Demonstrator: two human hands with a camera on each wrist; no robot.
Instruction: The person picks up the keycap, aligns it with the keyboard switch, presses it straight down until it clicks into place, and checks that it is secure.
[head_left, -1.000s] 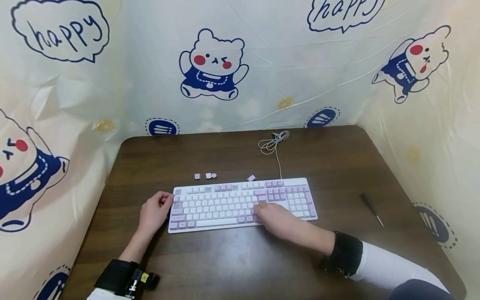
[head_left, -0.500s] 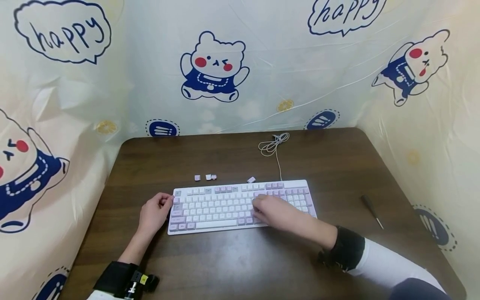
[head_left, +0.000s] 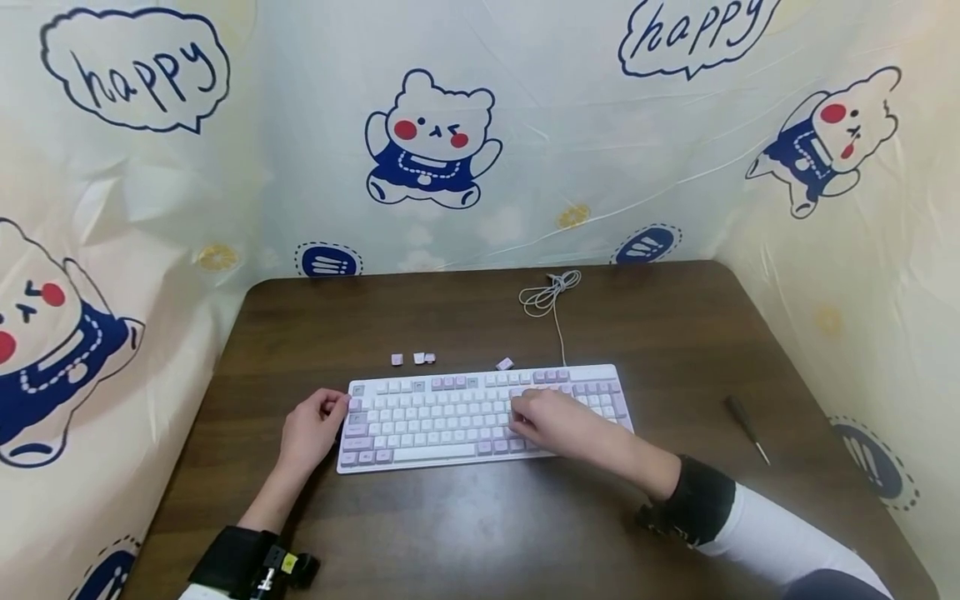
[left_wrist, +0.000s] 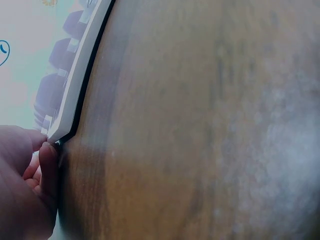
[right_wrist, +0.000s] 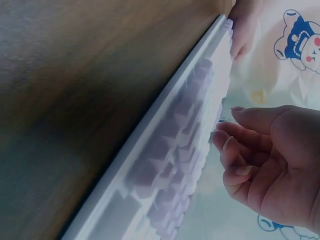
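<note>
A white and lilac keyboard (head_left: 435, 454) lies on the table. At its left edge my left hand (head_left: 309, 425) holds on; in the left wrist view the thumb and a finger (left_wrist: 47, 165) pinch the keyboard's corner. My right hand (head_left: 553, 421) is over the keys right of the middle. The right wrist view shows this hand (right_wrist: 280, 165) with thumb and index finger a little apart and the other fingers curled; nothing shows between them. Behind the keyboard lie several loose keycaps, among them a lilac one (head_left: 397, 360) and another near the cable side (head_left: 505, 364).
A coiled cable (head_left: 551, 293) runs from the keyboard's back to the table's far side. To the right lies a dark-handled screwdriver (head_left: 746, 427). A printed curtain (head_left: 525, 167) surrounds the wooden table (head_left: 465, 533). Each wrist wears a black band (head_left: 693, 496).
My right hand has shifted slightly away from the front edge, over higher key rows. The left hand has stayed at the keyboard's left edge. The head view has tilted up a little.
</note>
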